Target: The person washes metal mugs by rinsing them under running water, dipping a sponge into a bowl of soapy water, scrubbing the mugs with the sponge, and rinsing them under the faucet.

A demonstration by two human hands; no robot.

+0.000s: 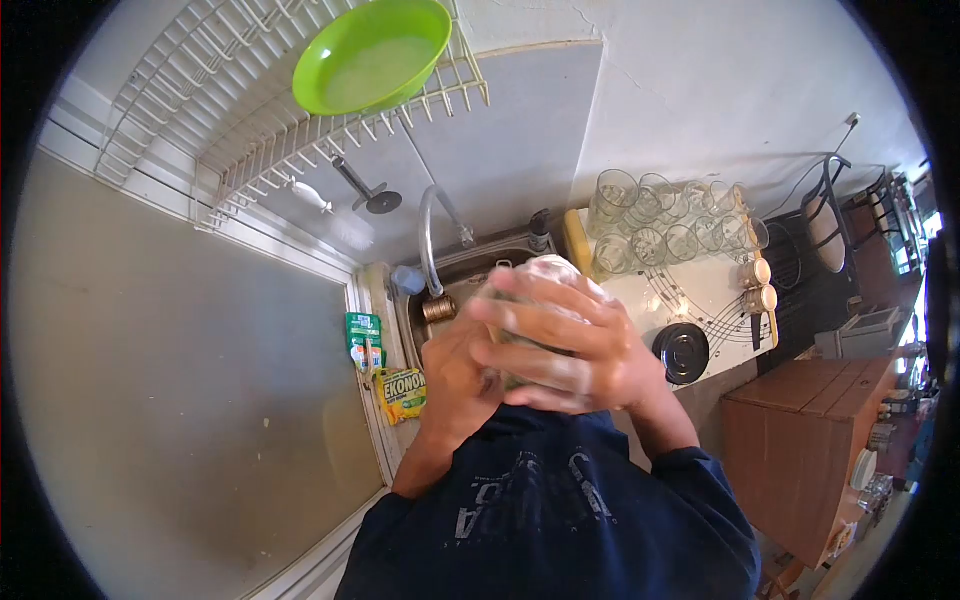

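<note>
Both of my hands are raised over the metal sink (480, 262), around a clear glass (520, 372) that shows only in part. My right hand (570, 345) is wrapped across its outside with bent, slightly blurred fingers. Close against it on the left, my left hand (465, 370) grips the same glass. White suds or a pale sponge (553, 268) show at the top edge of my fingers; which one, I cannot make out. The curved faucet (428, 240) stands just behind my left hand.
Several clear glasses (665, 225) stand on a white tray (640, 305) at right, near a black round lid (682, 353). A green bowl (372, 60) sits on the wire rack (270, 165). Yellow (401, 396) and green packets (364, 335) lie left of the sink.
</note>
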